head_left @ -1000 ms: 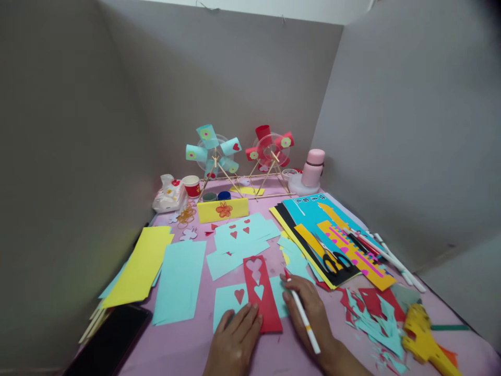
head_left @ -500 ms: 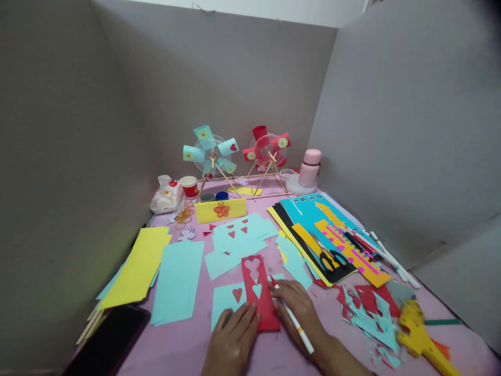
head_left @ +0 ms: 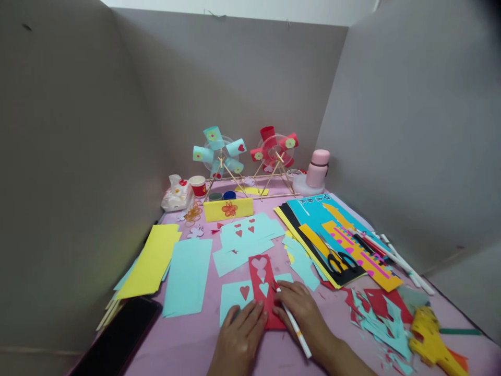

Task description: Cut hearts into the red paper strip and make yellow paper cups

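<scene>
A red paper strip (head_left: pixel 270 308) with heart-shaped cutouts lies over pale blue paper (head_left: pixel 230 292). Fingers of my left hand (head_left: pixel 240 331) lie flat and outstretched on the strip's lower left part and the blue paper. My right hand (head_left: pixel 303 308) grips a white marker pen (head_left: pixel 294 326) with a red tip, which points at the strip's right side near the lowest heart opening. Pale blue shows through that opening. On the blue sheet just left of the strip is a red heart (head_left: pixel 245 292).
Blue sheets (head_left: pixel 188 277), yellow sheets (head_left: pixel 151 261) and a phone (head_left: pixel 117 334) lie left. Right are scissors (head_left: pixel 340 261) on coloured paper, paper scraps (head_left: pixel 385 324) and a yellow glue gun (head_left: pixel 430 339). Two paper-bladed wheels (head_left: pixel 221 156) and a pink flask (head_left: pixel 318 169) stand behind.
The whole view has shifted, so the table and hands appear slightly farther right. My right hand still holds the marker pen by the strip, and my left hand still rests on it.
</scene>
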`<act>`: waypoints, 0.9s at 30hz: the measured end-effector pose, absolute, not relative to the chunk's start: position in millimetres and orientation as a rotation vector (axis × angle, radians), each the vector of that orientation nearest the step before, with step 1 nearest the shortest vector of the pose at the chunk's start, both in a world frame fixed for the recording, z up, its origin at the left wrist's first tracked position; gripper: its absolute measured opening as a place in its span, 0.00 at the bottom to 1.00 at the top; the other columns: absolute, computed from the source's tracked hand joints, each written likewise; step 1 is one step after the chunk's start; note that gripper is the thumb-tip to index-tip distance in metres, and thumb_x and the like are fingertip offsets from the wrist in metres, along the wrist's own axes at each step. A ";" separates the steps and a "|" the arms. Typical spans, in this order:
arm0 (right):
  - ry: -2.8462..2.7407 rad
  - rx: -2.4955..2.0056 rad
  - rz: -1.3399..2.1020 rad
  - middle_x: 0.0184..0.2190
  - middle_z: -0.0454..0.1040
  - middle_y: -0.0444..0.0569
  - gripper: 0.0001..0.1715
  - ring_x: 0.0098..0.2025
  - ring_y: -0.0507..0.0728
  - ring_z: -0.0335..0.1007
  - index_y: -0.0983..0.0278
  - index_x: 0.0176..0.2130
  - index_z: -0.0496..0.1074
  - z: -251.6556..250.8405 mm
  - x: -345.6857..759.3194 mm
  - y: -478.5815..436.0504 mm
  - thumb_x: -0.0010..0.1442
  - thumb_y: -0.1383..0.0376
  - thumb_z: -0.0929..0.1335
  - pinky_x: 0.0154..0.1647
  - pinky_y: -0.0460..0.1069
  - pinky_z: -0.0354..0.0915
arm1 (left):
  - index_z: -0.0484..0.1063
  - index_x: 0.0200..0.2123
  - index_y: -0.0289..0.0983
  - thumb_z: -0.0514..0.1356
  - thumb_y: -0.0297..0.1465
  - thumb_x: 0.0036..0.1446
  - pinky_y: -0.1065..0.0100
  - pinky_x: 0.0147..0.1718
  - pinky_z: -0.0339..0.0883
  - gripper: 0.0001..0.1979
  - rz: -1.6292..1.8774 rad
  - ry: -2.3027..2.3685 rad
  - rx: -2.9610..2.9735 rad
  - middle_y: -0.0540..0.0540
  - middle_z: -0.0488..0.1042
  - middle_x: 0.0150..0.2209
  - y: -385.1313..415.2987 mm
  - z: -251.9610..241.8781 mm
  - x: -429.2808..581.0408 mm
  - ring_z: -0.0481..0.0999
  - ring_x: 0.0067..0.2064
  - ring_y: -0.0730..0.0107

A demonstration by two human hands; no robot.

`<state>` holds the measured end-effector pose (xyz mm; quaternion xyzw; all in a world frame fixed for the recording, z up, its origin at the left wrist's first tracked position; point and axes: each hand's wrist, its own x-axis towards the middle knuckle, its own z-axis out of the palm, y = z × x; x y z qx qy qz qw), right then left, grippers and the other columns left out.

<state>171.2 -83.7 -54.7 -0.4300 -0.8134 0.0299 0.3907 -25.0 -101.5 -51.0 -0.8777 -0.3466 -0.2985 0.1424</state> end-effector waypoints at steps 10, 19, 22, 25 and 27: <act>-2.093 -1.107 0.077 0.35 0.79 0.50 0.08 0.43 0.62 0.75 0.61 0.35 0.67 -52.8 171.6 -84.5 0.61 0.73 0.63 0.41 0.57 0.67 | 0.74 0.46 0.38 0.42 0.23 0.68 0.66 0.46 0.60 0.20 -0.781 -0.938 -2.546 0.49 0.79 0.46 -100.0 -43.1 -29.2 0.75 0.47 0.71; -2.098 -1.118 0.080 0.34 0.79 0.49 0.08 0.42 0.61 0.75 0.60 0.35 0.67 -50.9 171.3 -84.5 0.61 0.73 0.63 0.43 0.56 0.66 | 0.74 0.46 0.39 0.44 0.22 0.67 0.69 0.46 0.61 0.19 -0.772 -0.916 -2.529 0.48 0.79 0.45 -97.8 -45.8 -29.7 0.75 0.48 0.73; -2.097 -1.116 0.089 0.35 0.79 0.50 0.08 0.43 0.62 0.75 0.60 0.35 0.67 -51.8 171.2 -84.6 0.61 0.73 0.63 0.43 0.57 0.66 | 0.74 0.46 0.39 0.43 0.22 0.67 0.68 0.47 0.61 0.20 -0.781 -0.925 -2.523 0.48 0.79 0.45 -97.6 -45.0 -30.5 0.75 0.48 0.72; -2.102 -1.111 0.104 0.34 0.79 0.49 0.08 0.43 0.63 0.75 0.61 0.36 0.67 -51.8 171.3 -84.8 0.61 0.74 0.63 0.43 0.57 0.65 | 0.74 0.45 0.38 0.42 0.23 0.68 0.68 0.46 0.61 0.20 -0.778 -0.915 -2.527 0.49 0.79 0.45 -97.6 -43.6 -30.0 0.76 0.47 0.72; -2.104 -1.109 0.114 0.34 0.79 0.49 0.08 0.43 0.63 0.75 0.61 0.36 0.67 -51.5 171.6 -84.8 0.61 0.74 0.63 0.43 0.58 0.65 | 0.74 0.45 0.38 0.42 0.23 0.68 0.67 0.45 0.60 0.21 -0.790 -0.918 -2.525 0.50 0.79 0.45 -98.6 -42.4 -28.2 0.76 0.46 0.72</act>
